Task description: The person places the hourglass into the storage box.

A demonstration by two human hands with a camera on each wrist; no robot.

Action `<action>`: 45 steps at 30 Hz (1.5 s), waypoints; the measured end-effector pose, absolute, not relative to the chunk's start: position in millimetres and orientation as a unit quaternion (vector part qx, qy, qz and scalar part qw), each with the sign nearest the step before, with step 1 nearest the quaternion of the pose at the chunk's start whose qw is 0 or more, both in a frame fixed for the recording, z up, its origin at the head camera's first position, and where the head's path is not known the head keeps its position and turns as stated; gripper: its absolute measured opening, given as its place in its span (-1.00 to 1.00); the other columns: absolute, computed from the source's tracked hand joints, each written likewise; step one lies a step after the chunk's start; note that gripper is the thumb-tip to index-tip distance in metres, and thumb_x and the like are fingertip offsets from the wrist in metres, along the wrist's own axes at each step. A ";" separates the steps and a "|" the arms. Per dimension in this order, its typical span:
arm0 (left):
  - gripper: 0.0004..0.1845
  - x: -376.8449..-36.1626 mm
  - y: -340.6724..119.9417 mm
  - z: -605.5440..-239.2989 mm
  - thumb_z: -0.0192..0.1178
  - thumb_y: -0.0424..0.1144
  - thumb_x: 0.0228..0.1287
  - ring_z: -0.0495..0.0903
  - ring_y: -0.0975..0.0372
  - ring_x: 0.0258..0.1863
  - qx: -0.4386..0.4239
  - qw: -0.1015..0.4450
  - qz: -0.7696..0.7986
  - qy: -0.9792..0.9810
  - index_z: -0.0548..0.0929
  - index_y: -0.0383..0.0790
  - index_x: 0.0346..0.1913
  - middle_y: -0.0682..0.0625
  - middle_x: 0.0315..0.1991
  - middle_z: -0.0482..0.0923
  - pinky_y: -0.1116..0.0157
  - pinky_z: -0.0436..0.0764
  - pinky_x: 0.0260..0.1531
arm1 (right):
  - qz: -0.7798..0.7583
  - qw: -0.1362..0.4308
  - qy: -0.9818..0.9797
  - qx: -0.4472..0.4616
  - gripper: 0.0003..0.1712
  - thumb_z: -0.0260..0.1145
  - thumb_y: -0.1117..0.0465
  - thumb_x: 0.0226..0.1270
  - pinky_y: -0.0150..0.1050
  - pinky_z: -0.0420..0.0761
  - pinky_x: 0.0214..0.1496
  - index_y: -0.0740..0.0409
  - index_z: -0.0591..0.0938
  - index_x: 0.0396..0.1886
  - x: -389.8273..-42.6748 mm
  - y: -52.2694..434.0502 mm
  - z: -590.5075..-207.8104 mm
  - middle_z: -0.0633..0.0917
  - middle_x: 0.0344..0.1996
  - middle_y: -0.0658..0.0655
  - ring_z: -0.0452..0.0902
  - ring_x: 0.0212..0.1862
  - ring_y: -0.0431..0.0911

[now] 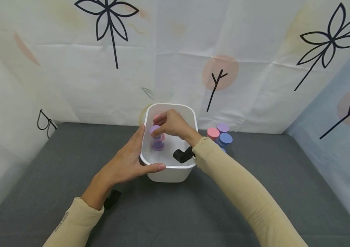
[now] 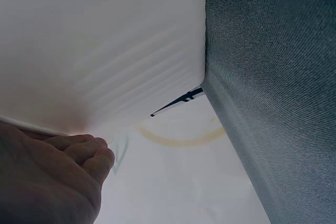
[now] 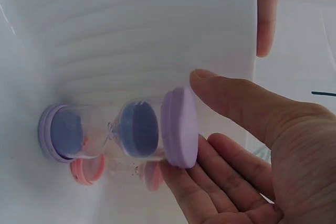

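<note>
Head view: a purple-capped hourglass [image 1: 158,145] stands roughly upright inside a white bin [image 1: 169,175], toward the left wall. The right hand [image 1: 175,123] reaches over its upper cap from above. The left hand [image 1: 125,163] lies against the bin, fingers extended along the outer left side and thumb straight along the near rim. Pink, purple and blue round caps [image 1: 213,133] cluster on the grey cloth [image 1: 69,178] to the right of the bin, partly hidden by the forearm.

Left wrist view: the left fingers rest, only loosely bent, against the bin's ribbed outer wall. The wall appears to be thin plastic, light and slightly flexible, so steadying it calls for modest pressure.

Right wrist view: the thumb stands apart from the upper cap while the fingers lie beside its other edge, relaxed rather than clamped. A pink-capped hourglass [image 3: 88,170] stands close behind; whether the two touch cannot be told. Both transparent chambers contain bluish-purple filling. The piece is probably light and rigid, its clear walls smooth and perhaps slippery, its narrow waist the likely weak point. The broad cap rim offers the soundest hold, pinched between thumb and fingertips.
</note>
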State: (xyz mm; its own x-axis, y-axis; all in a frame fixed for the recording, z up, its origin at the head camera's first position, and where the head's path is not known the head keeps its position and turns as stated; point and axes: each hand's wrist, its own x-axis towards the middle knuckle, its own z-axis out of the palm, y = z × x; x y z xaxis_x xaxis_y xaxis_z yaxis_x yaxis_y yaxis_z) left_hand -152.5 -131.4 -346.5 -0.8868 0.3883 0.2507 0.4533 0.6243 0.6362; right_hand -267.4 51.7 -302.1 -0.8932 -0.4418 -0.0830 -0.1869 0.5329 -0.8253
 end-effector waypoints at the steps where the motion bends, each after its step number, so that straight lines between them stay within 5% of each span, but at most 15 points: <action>1: 0.40 -152.5 -131.4 -346.8 0.40 0.40 0.04 -0.05 0.10 0.58 -0.233 0.044 -0.364 -0.901 -0.39 0.02 0.64 0.06 0.65 -0.30 -0.12 0.23 0.39 | -0.454 0.136 0.862 -0.181 -0.44 0.65 0.34 -0.02 -0.28 0.61 0.06 0.37 0.70 0.04 -267.2 52.1 -301.8 0.77 -0.07 0.21 0.70 0.03 -0.01; 13: 0.39 -154.3 -130.2 -347.7 0.41 0.38 0.05 0.03 0.08 0.55 -0.236 0.049 -0.362 -0.901 -0.37 0.00 0.64 0.03 0.64 -0.24 -0.14 0.27 0.35 | -0.530 0.065 0.826 -0.183 -0.50 0.61 0.37 0.06 -0.28 0.65 -0.02 0.43 0.70 0.02 -266.1 56.0 -299.8 0.76 -0.10 0.31 0.73 -0.07 0.00; 21: 0.39 -153.4 -130.5 -348.0 0.42 0.38 0.03 0.05 0.10 0.55 -0.240 0.055 -0.372 -0.895 -0.39 0.12 0.63 0.10 0.64 -0.24 -0.11 0.29 0.35 | -0.555 0.067 0.809 -0.180 -0.51 0.61 0.35 0.07 -0.26 0.65 0.00 0.39 0.71 0.03 -265.2 58.3 -294.9 0.77 -0.10 0.27 0.73 -0.05 -0.02; 31: 0.41 -154.0 -131.1 -348.4 0.41 0.42 0.01 -0.01 0.11 0.57 -0.228 0.044 -0.368 -0.900 -0.37 0.05 0.64 0.07 0.65 -0.27 -0.14 0.25 0.37 | -0.587 0.093 0.780 -0.195 -0.45 0.61 0.31 0.10 -0.17 0.61 0.11 0.37 0.68 0.11 -258.4 78.1 -275.4 0.76 -0.04 0.26 0.72 -0.01 -0.05; 45: 0.33 -155.4 -131.3 -348.7 0.41 0.42 0.00 0.09 0.27 0.49 -0.242 0.056 -0.391 -0.886 -0.34 0.31 0.61 0.24 0.58 -0.11 -0.07 0.32 0.34 | -0.612 0.059 0.755 -0.228 -0.49 0.55 0.39 0.15 -0.16 0.65 0.07 0.35 0.67 0.13 -216.8 132.6 -260.2 0.75 -0.01 0.23 0.70 0.05 0.03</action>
